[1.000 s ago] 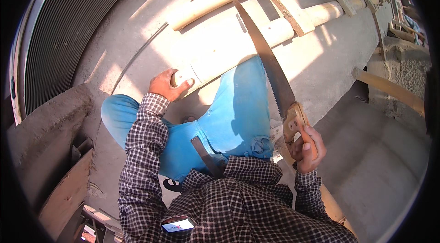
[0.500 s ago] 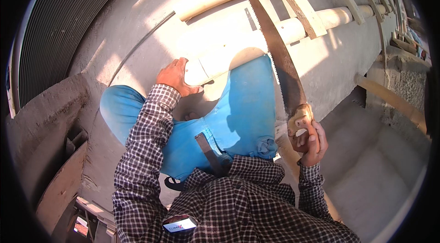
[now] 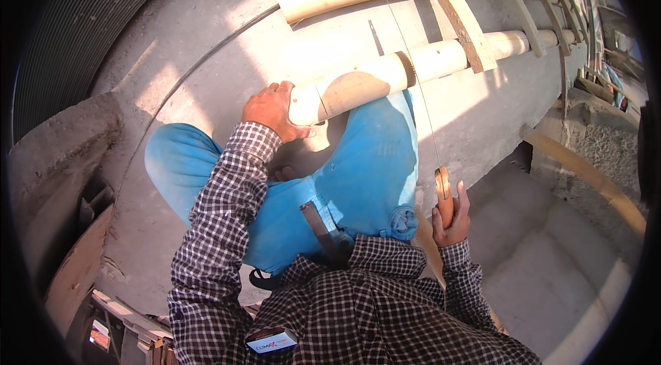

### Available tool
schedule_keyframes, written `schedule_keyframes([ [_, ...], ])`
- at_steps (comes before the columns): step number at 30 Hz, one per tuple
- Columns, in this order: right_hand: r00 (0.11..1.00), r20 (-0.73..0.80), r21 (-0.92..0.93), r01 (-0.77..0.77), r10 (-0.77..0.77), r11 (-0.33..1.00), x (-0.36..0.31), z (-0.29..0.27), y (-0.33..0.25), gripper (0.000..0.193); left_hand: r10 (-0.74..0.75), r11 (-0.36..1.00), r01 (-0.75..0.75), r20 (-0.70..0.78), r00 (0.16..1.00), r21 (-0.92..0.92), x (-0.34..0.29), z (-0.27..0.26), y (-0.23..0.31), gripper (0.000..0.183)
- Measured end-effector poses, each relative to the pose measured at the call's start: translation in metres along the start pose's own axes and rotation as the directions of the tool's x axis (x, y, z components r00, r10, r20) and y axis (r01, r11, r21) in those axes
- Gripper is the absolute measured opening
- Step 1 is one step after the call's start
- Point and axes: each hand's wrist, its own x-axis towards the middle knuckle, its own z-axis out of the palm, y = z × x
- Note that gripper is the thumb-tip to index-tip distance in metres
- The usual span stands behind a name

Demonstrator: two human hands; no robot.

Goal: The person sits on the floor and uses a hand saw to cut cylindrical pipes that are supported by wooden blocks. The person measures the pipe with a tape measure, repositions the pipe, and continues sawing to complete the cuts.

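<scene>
Head view: near frame centre the bamboo pole (image 3: 385, 83) is steadied by the gripping left hand (image 3: 274, 112), while the handsaw (image 3: 423, 110) is clasped by the right hand (image 3: 451, 217), its blade kept edge-on in the cut.

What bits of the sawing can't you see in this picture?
- Head view: the saw blade shows edge-on as a thin line, so its teeth are too fine to see.
- The saw handle is partly wrapped by the right hand.
- The pole end is covered by the left hand.
- The pole's far end blurs into clutter at the rim.
</scene>
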Motion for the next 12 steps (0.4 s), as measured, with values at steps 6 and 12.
schedule_keyframes([
  [6,0.988,0.021,-0.03,-0.15,0.151,0.988,0.017,0.006,0.005,0.079,-0.04,0.978,0.08,0.202,0.979,-0.194,0.006,-0.014,-0.006,0.089],
  [12,0.991,0.037,-0.057,-0.129,0.131,0.99,0.024,0.024,0.027,0.081,0.005,0.966,0.062,0.257,0.966,-0.25,0.011,-0.015,-0.016,0.095],
])
